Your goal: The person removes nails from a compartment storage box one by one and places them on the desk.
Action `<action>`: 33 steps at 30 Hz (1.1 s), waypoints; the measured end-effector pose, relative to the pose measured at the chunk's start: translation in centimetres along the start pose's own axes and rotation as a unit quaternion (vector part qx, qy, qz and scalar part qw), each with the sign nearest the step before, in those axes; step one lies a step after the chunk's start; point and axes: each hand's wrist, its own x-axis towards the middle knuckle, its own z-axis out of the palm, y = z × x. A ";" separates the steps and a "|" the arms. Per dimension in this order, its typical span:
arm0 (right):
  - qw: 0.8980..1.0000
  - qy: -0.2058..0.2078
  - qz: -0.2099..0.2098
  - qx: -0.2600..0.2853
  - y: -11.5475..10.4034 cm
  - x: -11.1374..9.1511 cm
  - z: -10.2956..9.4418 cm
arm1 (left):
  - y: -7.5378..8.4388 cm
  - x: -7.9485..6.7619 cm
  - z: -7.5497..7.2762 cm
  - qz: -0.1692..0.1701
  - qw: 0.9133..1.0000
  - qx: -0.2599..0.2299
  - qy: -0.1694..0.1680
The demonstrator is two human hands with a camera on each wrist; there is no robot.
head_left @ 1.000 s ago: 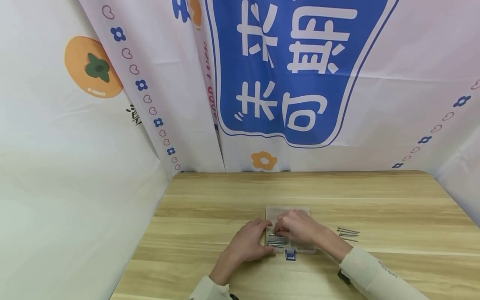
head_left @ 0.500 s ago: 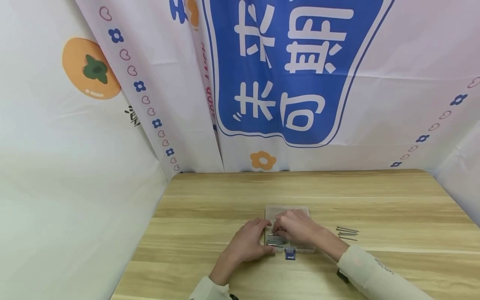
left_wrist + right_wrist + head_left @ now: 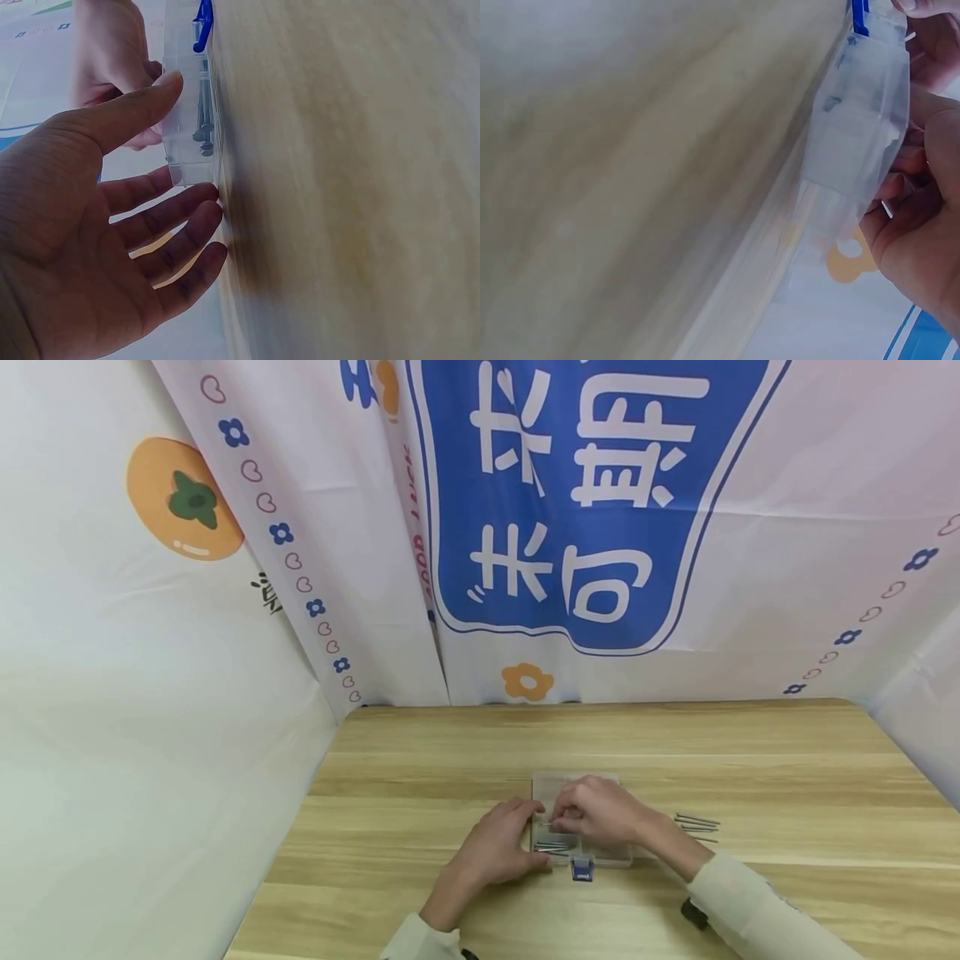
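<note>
A clear plastic box (image 3: 609,855) with a blue latch (image 3: 582,869) sits on the wooden table. My left hand (image 3: 497,845) holds the box at its left side, thumb against the front wall and fingers by the left wall. Several grey nails (image 3: 204,124) lie in the front left compartment. Over the box, my right hand (image 3: 598,810) pinches a thin nail (image 3: 546,824) between thumb and fingers; most of that nail is hidden. In the right wrist view the curled fingers (image 3: 909,161) reach in behind the box wall.
Several more nails (image 3: 697,823) lie in a loose row on the table (image 3: 420,752), right of the box. A white printed cloth (image 3: 390,652) hangs behind the table's far edge, and another stretch of white cloth covers the left side.
My right hand has shifted slightly to the right and away from me, with the nail between its fingers. The left hand and the box have stayed in place.
</note>
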 end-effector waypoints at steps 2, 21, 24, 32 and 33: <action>1.000 0.004 0.001 0.004 0.2 -0.2 -0.2 | 0.0 0.0 0.0 0.001 1.000 0.000 0.001; 0.996 0.076 -0.027 -0.049 2.7 -4.2 -2.3 | 0.2 -0.2 -0.1 -0.003 1.000 -0.002 0.003; 0.995 0.084 -0.024 -0.053 3.0 -4.7 -2.5 | 0.2 -0.2 0.0 -0.005 1.000 -0.004 0.001; 0.993 0.096 -0.019 -0.063 3.5 -6.0 -3.1 | 0.2 -0.2 -0.1 -0.004 1.000 -0.007 0.000; 0.993 0.097 -0.019 -0.063 3.5 -6.2 -3.2 | 0.2 -0.2 -0.1 -0.004 1.000 -0.009 0.000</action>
